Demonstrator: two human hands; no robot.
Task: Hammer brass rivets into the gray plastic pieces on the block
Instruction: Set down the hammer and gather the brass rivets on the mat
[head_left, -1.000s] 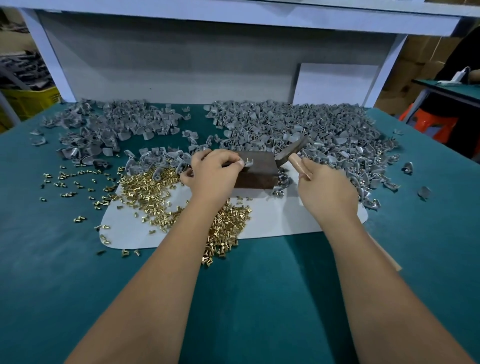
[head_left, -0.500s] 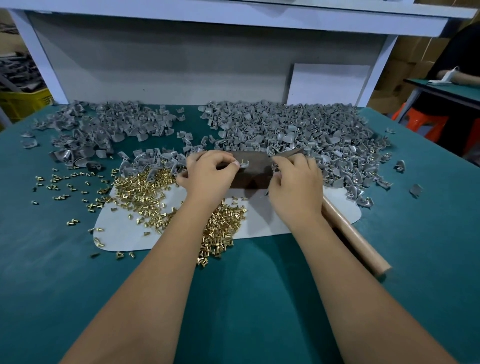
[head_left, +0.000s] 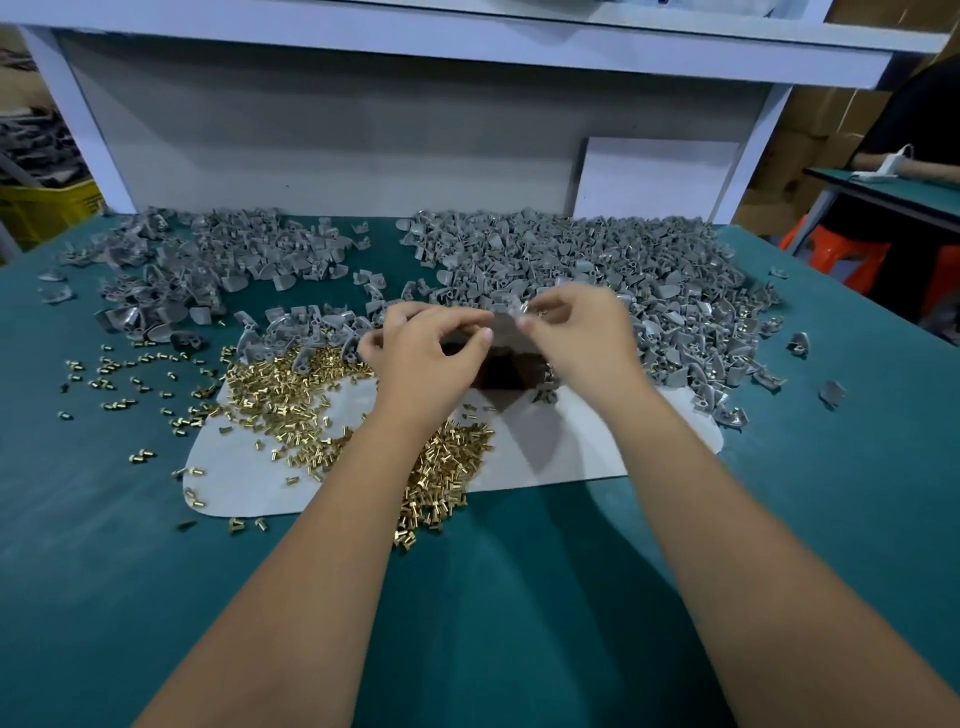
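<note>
I see both hands raised over the dark block (head_left: 501, 371), which sits just under and between them on the white mat (head_left: 571, 457). My right hand (head_left: 582, 338) pinches a small gray plastic piece (head_left: 514, 306) at thumb and forefinger, other fingers curled; detail is motion-blurred, and I can't tell whether a rivet is already in it. My left hand (head_left: 431, 353) is curled, thumb and forefinger tips close together near the same piece; I can't tell if it actually holds anything. Brass rivets (head_left: 291, 384) lie heaped on the mat directly left of and below the left hand, with strays scattered further left on the green table (head_left: 467, 597). Big pile of gray parts (head_left: 623, 260) sits just beyond and right of the right hand, touching the mat's far edge; a second gray pile (head_left: 208, 260) is beyond and left of the left hand. Only container in view is a yellow crate (head_left: 47, 208) far left off the table, contents unclear. No readable writing or labels anywhere.
</note>
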